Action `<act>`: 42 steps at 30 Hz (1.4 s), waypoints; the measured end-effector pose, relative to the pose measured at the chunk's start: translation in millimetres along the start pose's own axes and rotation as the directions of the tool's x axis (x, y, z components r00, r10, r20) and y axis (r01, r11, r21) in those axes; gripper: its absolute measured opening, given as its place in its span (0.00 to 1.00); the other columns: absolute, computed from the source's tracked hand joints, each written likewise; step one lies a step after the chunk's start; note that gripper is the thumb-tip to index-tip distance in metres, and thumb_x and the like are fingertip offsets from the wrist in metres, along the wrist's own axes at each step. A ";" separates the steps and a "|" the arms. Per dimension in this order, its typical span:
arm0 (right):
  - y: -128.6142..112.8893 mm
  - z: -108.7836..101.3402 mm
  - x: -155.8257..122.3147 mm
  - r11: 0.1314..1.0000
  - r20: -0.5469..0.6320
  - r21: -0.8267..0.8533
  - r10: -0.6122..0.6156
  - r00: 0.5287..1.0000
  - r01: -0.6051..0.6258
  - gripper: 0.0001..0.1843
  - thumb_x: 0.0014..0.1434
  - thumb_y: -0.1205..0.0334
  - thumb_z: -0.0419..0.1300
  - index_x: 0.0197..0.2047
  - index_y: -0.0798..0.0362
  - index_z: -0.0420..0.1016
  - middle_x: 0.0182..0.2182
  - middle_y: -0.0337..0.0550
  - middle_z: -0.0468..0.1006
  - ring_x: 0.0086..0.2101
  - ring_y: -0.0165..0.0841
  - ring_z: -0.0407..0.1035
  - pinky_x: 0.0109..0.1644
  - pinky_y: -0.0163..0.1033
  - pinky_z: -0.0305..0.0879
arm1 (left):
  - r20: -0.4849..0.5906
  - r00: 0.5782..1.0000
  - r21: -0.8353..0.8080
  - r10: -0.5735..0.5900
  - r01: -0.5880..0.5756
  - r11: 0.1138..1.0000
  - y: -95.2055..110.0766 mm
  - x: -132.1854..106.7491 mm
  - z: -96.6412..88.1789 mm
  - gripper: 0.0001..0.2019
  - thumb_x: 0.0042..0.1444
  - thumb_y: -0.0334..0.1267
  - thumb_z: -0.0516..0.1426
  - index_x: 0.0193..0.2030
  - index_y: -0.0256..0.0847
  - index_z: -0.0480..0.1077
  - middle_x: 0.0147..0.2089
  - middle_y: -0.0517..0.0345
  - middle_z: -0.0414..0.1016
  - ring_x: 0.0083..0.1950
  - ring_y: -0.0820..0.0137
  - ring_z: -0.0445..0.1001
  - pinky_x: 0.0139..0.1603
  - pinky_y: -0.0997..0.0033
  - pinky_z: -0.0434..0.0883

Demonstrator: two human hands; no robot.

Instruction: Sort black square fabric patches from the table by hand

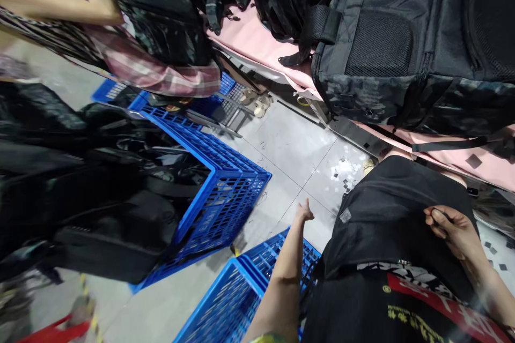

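Note:
My left hand (304,210) hangs at the end of an outstretched arm above the floor, beside a blue plastic crate. Its visible fingers are stretched out and hold nothing I can see. Over the dark apron on my lap (386,209), my right hand (448,225) is closed, its thumb and fingers curled around something small and dark that I cannot make out. A black camouflage backpack (378,43) with mesh panels lies ahead on a pink-covered table (249,37); neither hand touches it. One loose strap (450,143) from it hangs over the table edge.
A blue crate (233,198) full of dark bags stands to the left; another blue crate (225,300) is close below my left arm. A co-worker's arm (48,0) and plaid clothing (161,72) appear at upper left. Small scraps (346,171) litter the tiled floor.

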State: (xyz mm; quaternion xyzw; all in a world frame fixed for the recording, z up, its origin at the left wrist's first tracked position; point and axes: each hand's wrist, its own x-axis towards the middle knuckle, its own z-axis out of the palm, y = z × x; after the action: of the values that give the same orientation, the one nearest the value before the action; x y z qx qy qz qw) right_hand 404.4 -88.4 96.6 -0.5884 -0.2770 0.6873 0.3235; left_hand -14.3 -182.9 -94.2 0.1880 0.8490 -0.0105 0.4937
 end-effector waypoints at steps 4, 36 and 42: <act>3.4 -2.9 7.0 1.000 0.008 -0.015 0.001 1.000 -0.001 0.17 0.41 0.51 0.70 0.28 0.56 0.77 0.19 0.41 0.70 0.17 0.23 0.56 0.16 0.28 0.49 | 0.035 0.999 0.205 -0.007 0.000 0.979 -5.4 -5.2 -5.0 0.15 0.56 0.43 0.54 0.45 0.35 0.68 0.48 0.50 0.71 0.50 0.64 0.70 0.52 0.54 0.66; -4.4 12.1 6.6 0.978 -0.178 0.078 -0.178 0.968 0.195 0.17 0.44 0.51 0.67 0.29 0.54 0.68 0.15 0.30 0.59 0.15 0.21 0.50 0.17 0.29 0.44 | 0.374 0.318 -0.290 0.871 -0.852 0.435 233.3 -233.6 62.4 0.15 0.55 0.45 0.54 0.45 0.40 0.71 0.33 0.56 0.76 0.32 0.71 0.75 0.35 0.73 0.72; -2.2 9.5 -3.9 0.960 -0.321 -0.008 -0.267 0.909 0.279 0.15 0.48 0.50 0.64 0.28 0.56 0.73 0.14 0.32 0.59 0.15 0.22 0.50 0.18 0.30 0.45 | 0.374 0.366 -0.300 0.852 -0.822 0.485 244.6 -248.8 90.5 0.09 0.51 0.41 0.57 0.30 0.38 0.72 0.27 0.57 0.74 0.28 0.71 0.74 0.31 0.74 0.71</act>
State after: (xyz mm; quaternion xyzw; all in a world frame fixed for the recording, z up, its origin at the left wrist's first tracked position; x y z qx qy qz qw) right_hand 395.7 -90.0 102.3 -0.6410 -0.2875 0.5363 0.4677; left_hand 251.8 -50.9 110.0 0.5675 0.4852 0.2216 0.6272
